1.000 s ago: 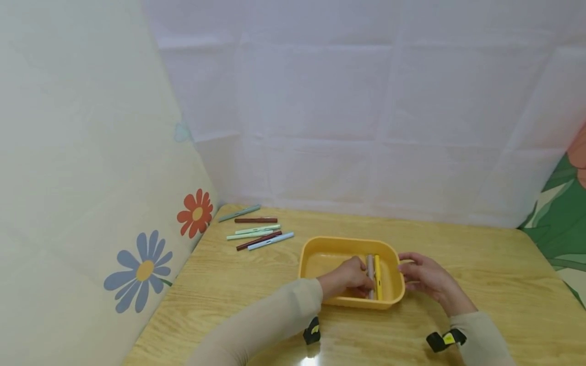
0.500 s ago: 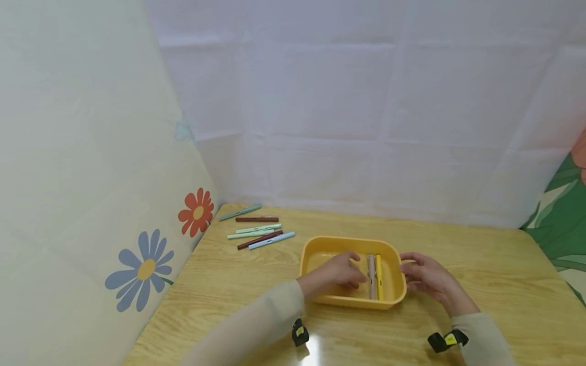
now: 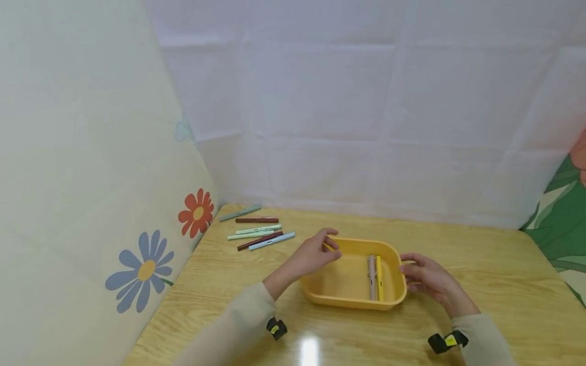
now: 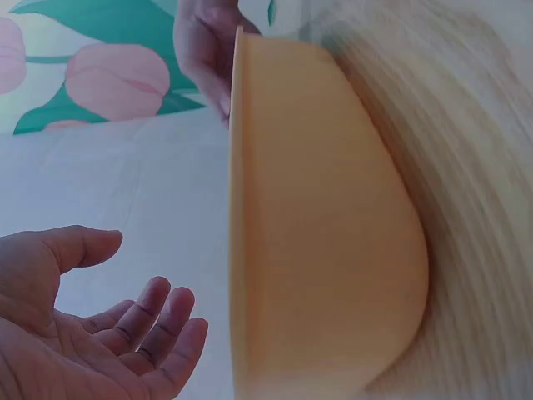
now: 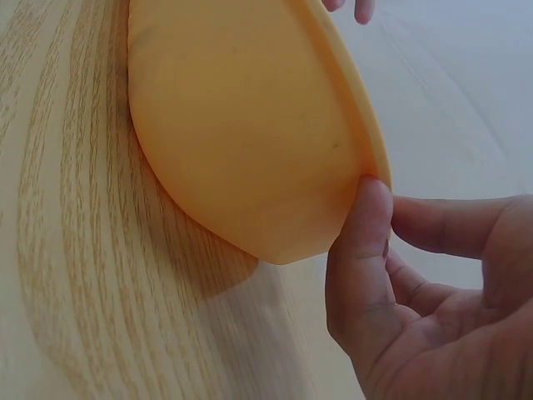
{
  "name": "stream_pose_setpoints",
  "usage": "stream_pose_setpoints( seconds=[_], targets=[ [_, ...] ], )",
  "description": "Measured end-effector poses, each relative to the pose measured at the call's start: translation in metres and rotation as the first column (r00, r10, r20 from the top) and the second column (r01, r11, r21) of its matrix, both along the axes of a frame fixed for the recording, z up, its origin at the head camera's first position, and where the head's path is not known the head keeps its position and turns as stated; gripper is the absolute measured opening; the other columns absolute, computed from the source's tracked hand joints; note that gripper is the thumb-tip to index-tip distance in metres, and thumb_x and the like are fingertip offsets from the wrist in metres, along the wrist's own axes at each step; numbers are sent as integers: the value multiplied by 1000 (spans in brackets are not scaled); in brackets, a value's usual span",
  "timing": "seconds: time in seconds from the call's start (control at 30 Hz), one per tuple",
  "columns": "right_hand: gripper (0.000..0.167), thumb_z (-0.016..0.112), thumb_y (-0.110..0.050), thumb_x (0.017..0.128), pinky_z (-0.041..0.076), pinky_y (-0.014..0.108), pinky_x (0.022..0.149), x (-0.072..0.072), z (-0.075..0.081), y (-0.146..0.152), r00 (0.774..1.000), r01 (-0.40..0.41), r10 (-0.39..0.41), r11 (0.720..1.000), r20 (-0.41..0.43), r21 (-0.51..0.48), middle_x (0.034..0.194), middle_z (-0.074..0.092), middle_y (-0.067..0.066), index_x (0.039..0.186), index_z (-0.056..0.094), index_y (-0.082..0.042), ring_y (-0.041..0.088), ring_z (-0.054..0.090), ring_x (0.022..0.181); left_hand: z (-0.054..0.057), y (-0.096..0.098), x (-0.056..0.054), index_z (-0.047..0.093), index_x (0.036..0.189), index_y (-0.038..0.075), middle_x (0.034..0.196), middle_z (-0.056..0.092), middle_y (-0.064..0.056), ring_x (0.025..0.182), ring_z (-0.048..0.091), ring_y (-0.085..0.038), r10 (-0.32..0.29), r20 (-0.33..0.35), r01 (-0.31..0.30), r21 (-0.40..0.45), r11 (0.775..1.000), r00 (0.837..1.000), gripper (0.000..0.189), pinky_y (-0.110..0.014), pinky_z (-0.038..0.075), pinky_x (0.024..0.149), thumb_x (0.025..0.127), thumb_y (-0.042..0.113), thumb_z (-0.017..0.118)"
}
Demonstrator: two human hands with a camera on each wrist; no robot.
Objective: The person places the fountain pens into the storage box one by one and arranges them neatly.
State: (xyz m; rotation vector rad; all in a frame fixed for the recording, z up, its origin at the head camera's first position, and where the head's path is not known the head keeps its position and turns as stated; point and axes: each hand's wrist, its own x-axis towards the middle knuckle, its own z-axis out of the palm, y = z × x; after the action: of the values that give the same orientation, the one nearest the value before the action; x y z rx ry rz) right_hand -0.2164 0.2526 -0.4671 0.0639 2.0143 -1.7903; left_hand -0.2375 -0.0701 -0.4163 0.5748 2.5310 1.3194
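A yellow plastic box [image 3: 350, 304] stands on the wooden table in front of me. Inside, toward its right end, a greyish-mauve pen [image 3: 372, 278] and a yellow pen [image 3: 379, 279] lie side by side. My left hand [image 3: 312, 255] is over the box's left rim, holding nothing, its fingers loosely bent. In the left wrist view, that hand [image 4: 100, 325] shows palm and fingers apart from the box wall [image 4: 325, 217]. My right hand [image 3: 430, 278] holds the box's right end; in the right wrist view its fingertips [image 5: 372, 200] pinch the rim.
Several pens lie at the table's back left: a grey-green pen [image 3: 240, 212], a dark red pen [image 3: 256, 220], light green pens [image 3: 252, 234] and a light blue pen [image 3: 272, 241] crossing another dark red one. A white cloth [image 3: 320, 127] hangs behind the table [image 3: 480, 264].
My left hand has let go of the mauve pen beside the yellow one, lifted out of the box and moved left to its rim. My right hand stays at the box's right end.
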Motion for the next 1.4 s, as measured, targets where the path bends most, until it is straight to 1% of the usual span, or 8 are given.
stream_pose_setpoints(
  seconds=[0.2, 0.33, 0.4, 0.57, 0.67, 0.97, 1.2, 1.4],
  targets=[
    [56, 59, -16, 103, 60, 29, 68, 0, -2, 0, 1000, 9, -9, 1000, -8, 1, 97, 68, 4, 147, 35, 8, 16, 66, 83, 4, -25, -6, 46, 147, 5, 121, 65, -13, 108, 64, -28, 12, -177, -19, -36, 999, 984, 53, -46, 55, 92, 100, 18, 65],
    [55, 59, -17, 102, 60, 30, 69, -1, -3, 0, 1000, 19, -19, 1000, -14, 6, 99, 68, 5, 146, 37, 7, 16, 66, 84, -2, -42, -12, 47, 147, 7, 125, 64, -14, 111, 63, -31, 63, -270, -94, -104, 990, 961, 53, -49, 55, 93, 99, 18, 67],
    [55, 59, -17, 103, 61, 30, 69, -1, -3, 0, 1000, 14, -14, 1000, -20, 3, 101, 68, 5, 147, 36, 7, 16, 67, 84, -5, -50, -15, 46, 148, 8, 128, 63, -14, 114, 62, -31, 91, -296, -140, -149, 979, 951, 55, -49, 55, 94, 99, 19, 68],
    [55, 58, -16, 103, 60, 29, 69, -1, -2, -2, 1000, 9, -10, 1000, -28, -17, 104, 67, 5, 147, 35, 8, 16, 67, 85, -18, -70, -23, 47, 149, 9, 136, 58, -11, 124, 56, -31, 117, -358, -234, -304, 924, 926, 54, -49, 53, 97, 100, 22, 66],
    [55, 59, -16, 103, 60, 29, 69, -1, -2, -3, 1000, 14, -15, 1000, -28, -18, 104, 67, 5, 147, 35, 8, 16, 66, 84, -25, -80, -28, 48, 147, 8, 138, 57, -14, 128, 53, -34, 114, -371, -259, -369, 892, 922, 53, -52, 50, 101, 99, 22, 67],
    [55, 59, -15, 102, 60, 30, 68, -1, -2, -3, 999, 32, -32, 999, -24, 0, 108, 67, 8, 147, 35, 8, 17, 66, 84, -42, -97, -41, 47, 147, 2, 143, 53, -22, 132, 49, -43, 58, -374, -266, -534, 803, 926, 55, -56, 45, 108, 98, 20, 65],
    [55, 59, -15, 102, 60, 30, 69, -1, -1, -4, 999, 35, -35, 999, -23, 1, 107, 67, 7, 146, 35, 8, 17, 66, 85, -48, -106, -38, 46, 147, 1, 147, 50, -22, 133, 46, -44, 6, -373, -245, -598, 763, 928, 56, -56, 43, 108, 98, 20, 65],
    [54, 59, -14, 102, 60, 30, 69, 0, 1, -5, 999, 32, -32, 999, -18, 10, 108, 67, 8, 146, 36, 8, 17, 66, 85, -52, -110, -39, 49, 144, 0, 142, 52, -23, 129, 47, -42, 17, -348, -244, -621, 745, 937, 54, -57, 48, 102, 96, 20, 65]
  ],
)
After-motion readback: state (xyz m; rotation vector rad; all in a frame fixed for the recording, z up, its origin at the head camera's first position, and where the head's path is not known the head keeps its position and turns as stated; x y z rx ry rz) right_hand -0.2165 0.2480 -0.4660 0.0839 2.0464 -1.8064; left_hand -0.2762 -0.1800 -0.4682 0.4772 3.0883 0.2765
